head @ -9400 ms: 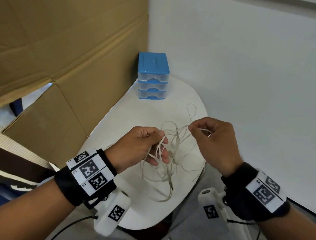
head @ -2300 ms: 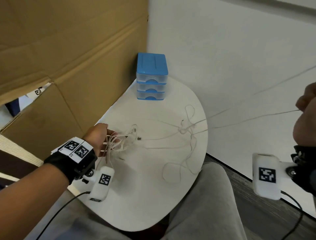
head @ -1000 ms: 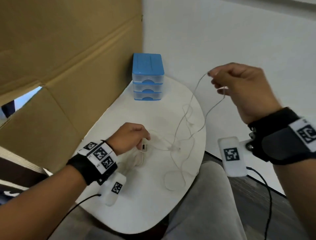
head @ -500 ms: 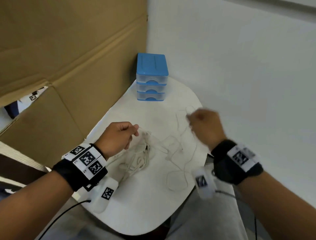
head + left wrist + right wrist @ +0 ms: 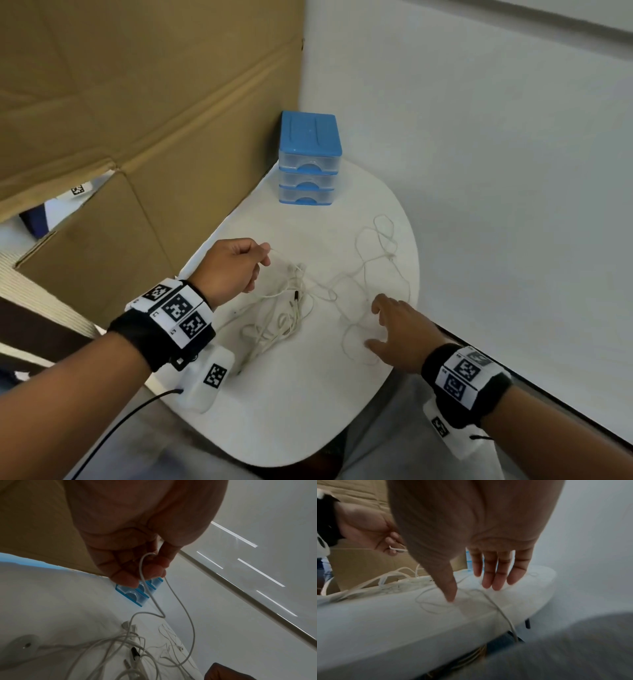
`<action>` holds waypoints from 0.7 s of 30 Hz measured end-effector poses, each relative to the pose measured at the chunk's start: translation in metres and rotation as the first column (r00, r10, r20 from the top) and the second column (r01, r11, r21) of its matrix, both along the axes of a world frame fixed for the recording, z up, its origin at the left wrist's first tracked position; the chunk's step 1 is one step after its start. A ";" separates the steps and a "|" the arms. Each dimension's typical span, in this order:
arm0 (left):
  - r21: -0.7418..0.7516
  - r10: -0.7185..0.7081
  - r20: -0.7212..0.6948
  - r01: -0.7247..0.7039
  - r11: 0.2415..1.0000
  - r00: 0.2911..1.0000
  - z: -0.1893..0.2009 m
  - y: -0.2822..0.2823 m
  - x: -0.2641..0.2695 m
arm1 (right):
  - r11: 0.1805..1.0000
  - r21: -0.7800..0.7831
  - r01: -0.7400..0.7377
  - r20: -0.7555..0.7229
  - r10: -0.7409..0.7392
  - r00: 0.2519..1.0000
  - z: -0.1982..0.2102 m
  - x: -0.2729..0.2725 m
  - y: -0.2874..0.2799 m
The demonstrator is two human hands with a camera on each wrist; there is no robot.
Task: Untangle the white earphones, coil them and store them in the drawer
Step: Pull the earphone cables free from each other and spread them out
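The white earphones (image 5: 294, 301) lie in loose tangled loops across the white table (image 5: 274, 411), with a thin strand (image 5: 383, 246) spread toward its right edge. My left hand (image 5: 236, 270) hovers above the table's left part and pinches one strand of cord (image 5: 142, 566) between thumb and fingers. Over the thin loops at the right edge, my right hand (image 5: 397, 329) has its fingers (image 5: 494, 577) spread and straight, holding nothing. The small blue drawer unit (image 5: 310, 164) stands at the table's far end, its drawers closed.
A large cardboard sheet (image 5: 120, 120) lines the left side. A white wall (image 5: 496, 171) runs along the right. My grey-clad leg (image 5: 565, 649) sits below the table's near edge. A black plug tip (image 5: 134, 652) lies among the cords.
My right hand has let go of the strand it held high, come down to the table's right edge and opened. The left hand still pinches the cord.
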State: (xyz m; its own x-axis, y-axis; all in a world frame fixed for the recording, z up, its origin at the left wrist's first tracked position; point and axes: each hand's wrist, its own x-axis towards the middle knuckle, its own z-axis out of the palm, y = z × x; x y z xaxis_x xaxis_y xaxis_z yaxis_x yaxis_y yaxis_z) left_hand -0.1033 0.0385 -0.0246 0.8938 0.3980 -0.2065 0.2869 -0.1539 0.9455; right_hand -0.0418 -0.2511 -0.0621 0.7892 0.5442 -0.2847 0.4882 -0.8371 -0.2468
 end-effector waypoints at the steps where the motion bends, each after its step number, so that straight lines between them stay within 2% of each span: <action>1: 0.001 -0.006 0.000 0.006 1.000 1.000 0.000 -0.001 0.000 | 0.998 0.042 0.049 -0.008 -0.049 0.999 -0.002 0.002 -0.001; 3: -0.002 -0.011 0.000 0.011 1.000 1.000 -0.002 -0.001 0.000 | 0.999 0.017 0.033 0.024 -0.034 0.999 -0.004 0.006 -0.002; 6: -0.019 -0.014 0.005 0.014 1.000 1.000 -0.002 -0.003 0.000 | 0.989 -0.101 -0.108 0.059 0.114 0.992 -0.004 0.004 0.002; 7: -0.028 -0.011 0.007 0.011 1.000 1.000 0.000 -0.004 0.001 | 0.990 -0.068 -0.121 0.035 0.123 0.992 -0.002 0.002 0.004; 8: -0.037 -0.005 0.008 0.005 0.999 1.000 0.001 -0.004 0.001 | 0.996 0.014 -0.089 -0.029 0.090 0.996 0.002 0.000 0.004; 10: -0.057 0.012 0.019 -0.011 0.998 1.000 0.004 -0.004 0.002 | 0.969 0.240 0.065 -0.229 -0.009 0.973 0.011 0.000 0.003; 12: -0.074 0.019 0.026 -0.017 0.997 0.999 0.006 -0.003 0.002 | 0.890 0.384 0.247 -0.405 -0.078 0.911 0.027 0.002 0.004; 14: -0.077 0.016 0.025 -0.014 0.997 1.000 0.007 -0.003 0.002 | 0.806 0.451 0.383 -0.467 -0.153 0.871 0.046 0.009 0.005; 16: -0.077 0.025 0.022 -0.023 0.997 0.999 0.008 -0.002 0.001 | 0.808 0.447 0.383 -0.414 -0.193 0.890 0.063 0.018 0.005; 21: -0.091 0.040 0.048 -0.036 0.995 0.998 0.018 -0.003 0.000 | 0.957 0.259 0.134 -0.180 -0.089 0.980 0.086 0.033 0.009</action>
